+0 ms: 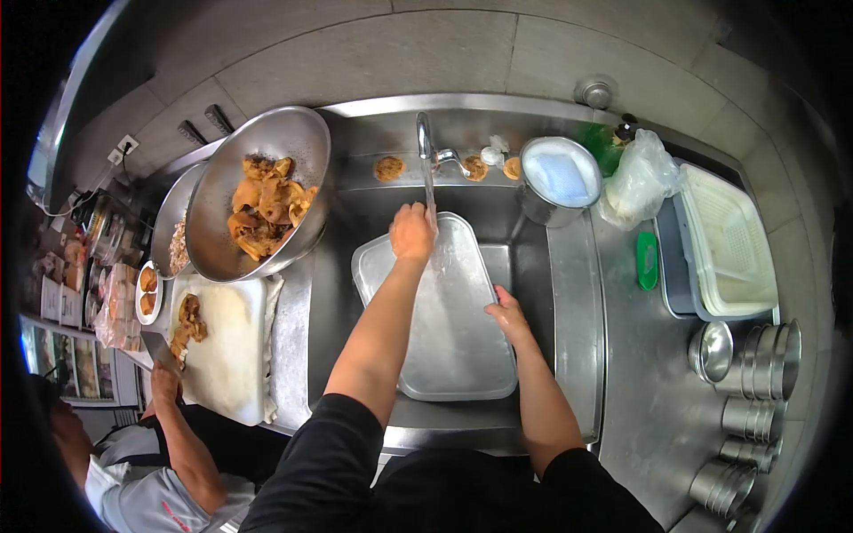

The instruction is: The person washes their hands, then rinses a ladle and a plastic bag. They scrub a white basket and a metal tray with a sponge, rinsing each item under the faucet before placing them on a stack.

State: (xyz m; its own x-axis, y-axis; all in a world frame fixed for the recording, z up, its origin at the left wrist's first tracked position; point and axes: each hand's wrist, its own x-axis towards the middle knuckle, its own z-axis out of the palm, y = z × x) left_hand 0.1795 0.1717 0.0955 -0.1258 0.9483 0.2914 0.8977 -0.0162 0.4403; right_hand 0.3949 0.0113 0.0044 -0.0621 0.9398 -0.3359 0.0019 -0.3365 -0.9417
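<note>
A greyish rectangular plastic lid [453, 329] with rounded corners and a raised rim stands tilted in the steel sink [342, 200]. Its surface is wet, and part of a similar rounded edge shows behind its left side. My right hand [509, 318] grips the lid's right edge, thumb towards the face. My left hand [413, 233] is curled closed near the lid's top, beside the water stream from the tap [424, 135]. What it holds, if anything, is hidden by the back of the hand.
At left, a co-worker's hand [165, 382] holds a knife [158, 346] by a white cutting board [227, 346]. A large steel bowl [204, 186] holds browned food pieces. Right of the sink are a foamy steel pot [539, 209], a green brush [647, 260], nested plastic baskets [724, 240] and steel containers [751, 417].
</note>
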